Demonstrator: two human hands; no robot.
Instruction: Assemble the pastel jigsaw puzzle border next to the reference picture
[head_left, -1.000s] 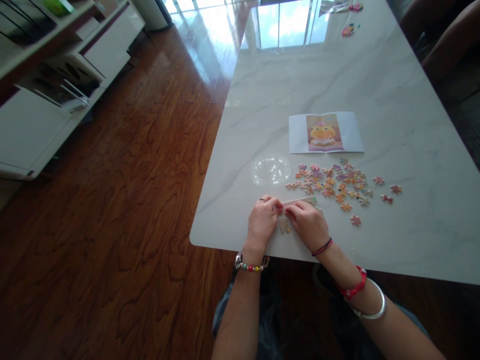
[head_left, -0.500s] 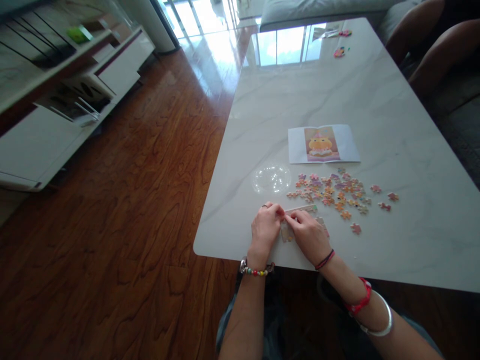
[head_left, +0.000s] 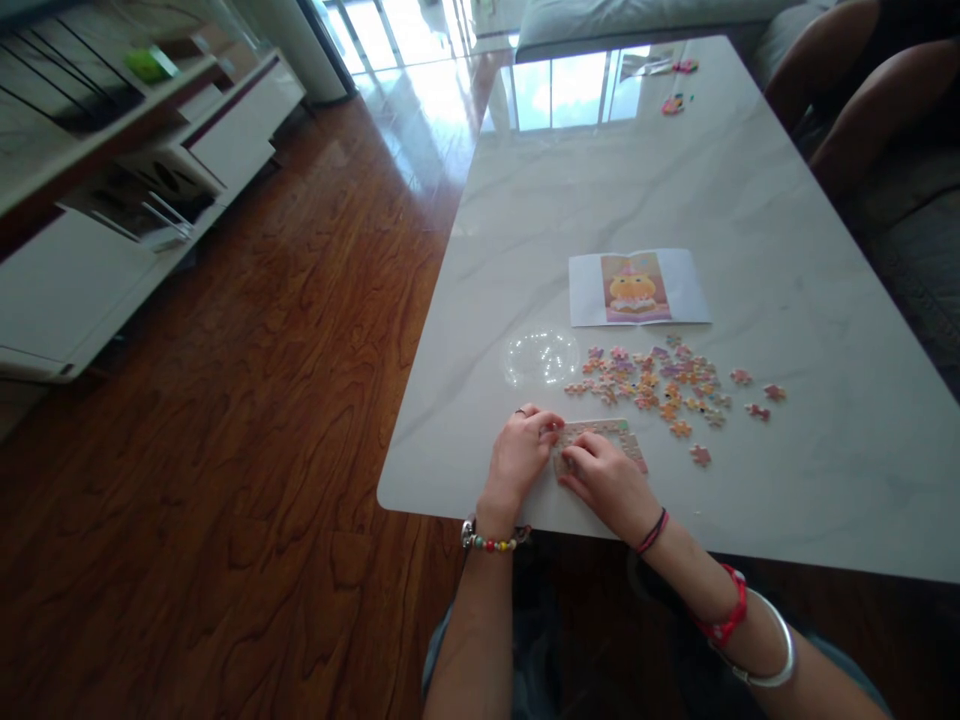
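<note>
A small joined patch of jigsaw puzzle [head_left: 606, 436] lies near the front edge of the white marble table [head_left: 750, 180]. My left hand [head_left: 519, 455] rests at the patch's left end, fingers curled and pinching its edge. My right hand [head_left: 606, 478] lies on the patch's lower part, fingers bent and pressing down on the pieces. Just beyond, several loose pink and orange puzzle pieces [head_left: 667, 385] are scattered. A printed reference picture [head_left: 636, 287] of a yellow chick lies behind them.
A clear plastic bag [head_left: 541, 356] lies left of the loose pieces. More coloured pieces [head_left: 673, 103] sit at the table's far end. A person's legs [head_left: 855, 95] show at the far right. Wooden floor and a white low cabinet [head_left: 112, 200] are on the left.
My right hand has slid down and back from the patch's top edge onto its lower part, uncovering more of the joined pieces. The view shifted slightly. My left hand stayed at the left end.
</note>
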